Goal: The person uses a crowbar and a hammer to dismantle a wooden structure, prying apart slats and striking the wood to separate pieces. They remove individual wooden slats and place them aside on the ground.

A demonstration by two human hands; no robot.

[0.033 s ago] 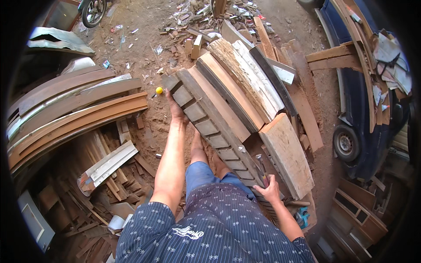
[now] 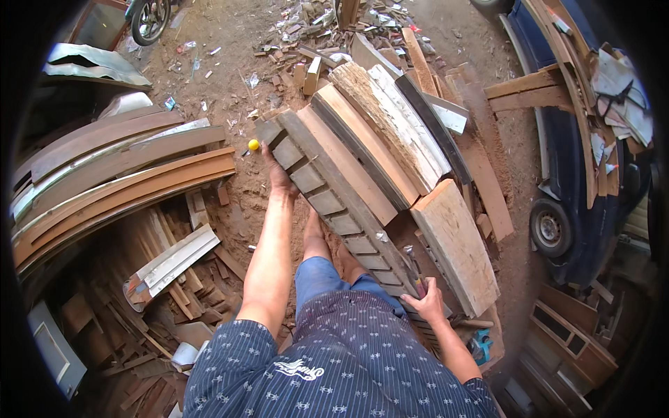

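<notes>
A long dark wooden frame with cross slats (image 2: pixel 327 202) lies slanted on a stack of planks (image 2: pixel 380 143). My left hand (image 2: pixel 279 177) is stretched forward and grips the frame's left rail near its far end. My right hand (image 2: pixel 425 303) holds the frame's near end, fingers curled over the rail. A slim dark tool with a red part (image 2: pixel 412 268) lies on the frame and reaches up to this hand; whether the hand grips it is unclear. My bare leg in blue shorts (image 2: pixel 322 268) stands beside the frame.
A thick pale plank (image 2: pixel 453 244) lies right of the frame. Curved boards (image 2: pixel 118 177) are stacked at the left, with scrap wood (image 2: pixel 167 279) below them. A small yellow ball (image 2: pixel 254 145) sits on the dirt. A blue car (image 2: pixel 568 167) stands at the right. A blue tool (image 2: pixel 481 346) lies near my right elbow.
</notes>
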